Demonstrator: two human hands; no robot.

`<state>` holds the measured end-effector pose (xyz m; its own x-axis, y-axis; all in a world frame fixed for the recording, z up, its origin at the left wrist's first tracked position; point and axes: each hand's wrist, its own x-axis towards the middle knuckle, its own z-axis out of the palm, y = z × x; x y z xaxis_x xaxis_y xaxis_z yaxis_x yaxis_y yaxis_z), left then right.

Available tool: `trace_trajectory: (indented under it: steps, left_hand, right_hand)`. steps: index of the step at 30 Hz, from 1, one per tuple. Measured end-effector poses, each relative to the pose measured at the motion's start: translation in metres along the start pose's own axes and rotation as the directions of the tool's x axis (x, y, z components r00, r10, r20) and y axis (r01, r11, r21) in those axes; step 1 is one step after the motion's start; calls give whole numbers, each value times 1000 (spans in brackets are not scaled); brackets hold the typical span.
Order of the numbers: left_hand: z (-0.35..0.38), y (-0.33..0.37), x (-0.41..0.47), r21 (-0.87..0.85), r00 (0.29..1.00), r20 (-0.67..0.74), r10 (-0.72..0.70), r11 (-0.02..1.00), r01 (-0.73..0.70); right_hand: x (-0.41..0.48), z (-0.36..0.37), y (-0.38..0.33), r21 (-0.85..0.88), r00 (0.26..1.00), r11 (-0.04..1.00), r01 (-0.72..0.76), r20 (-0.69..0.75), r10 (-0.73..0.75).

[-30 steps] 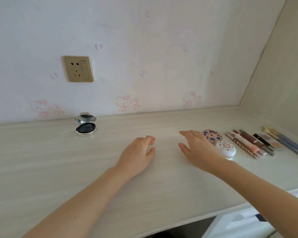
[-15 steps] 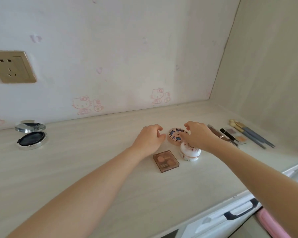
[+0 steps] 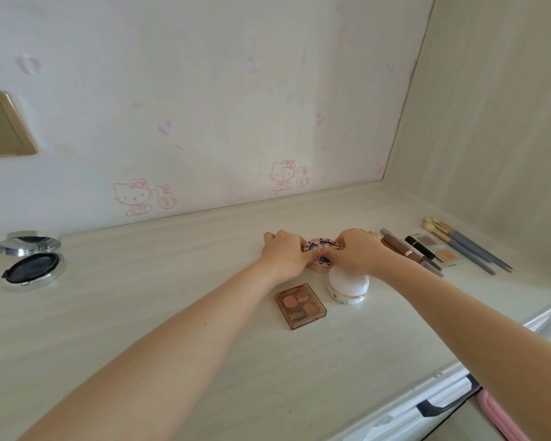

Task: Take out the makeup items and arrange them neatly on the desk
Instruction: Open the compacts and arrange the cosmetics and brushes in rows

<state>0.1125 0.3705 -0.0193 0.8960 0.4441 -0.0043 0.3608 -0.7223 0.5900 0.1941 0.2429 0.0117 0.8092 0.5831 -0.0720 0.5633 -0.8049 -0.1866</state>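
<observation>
While on the desk (image 3: 172, 313), a compact (image 3: 323, 245) is gripped.
It is pinched by curled fingers of the left hand (image 3: 283, 254) and right hand (image 3: 360, 253).

Gold wall socket (image 3: 4, 125) at left, cartoon-cat wallpaper (image 3: 204, 90), dark drawer handle (image 3: 425, 409) lower right.

socket (image 3: 4, 125) cut by L edge | patterned compact (image 3: 323, 245) partly covered | pink item (image 3: 498, 418) cut bottom-R
</observation>
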Motion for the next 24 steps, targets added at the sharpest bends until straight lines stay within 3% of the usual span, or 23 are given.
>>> trace_trajectory:
  steps: [5, 12, 17, 24]
  left_hand:
    - [-3, -3, -5, -281, 1000, -24, 8, 960, -14]
    - [-10, 0, -18, -424, 996, -93, -7, 905, -33]
    - [-22, -1, -21, -558, 987, -146, -66, 830, -27]
    - [-54, -11, -45, -652, 974, -222, -39, 749, -119]
  right_hand:
    - [-3, -1, 5, 175, 1000, 985, -8, -10, 10]
    - [-10, -9, -1, 337, 995, 941, 33, -97, 0]
    - [-15, -20, -9, 486, 988, 867, 111, -149, -43]
    - [-32, -35, -38, 627, 979, 756, 191, -172, -105]
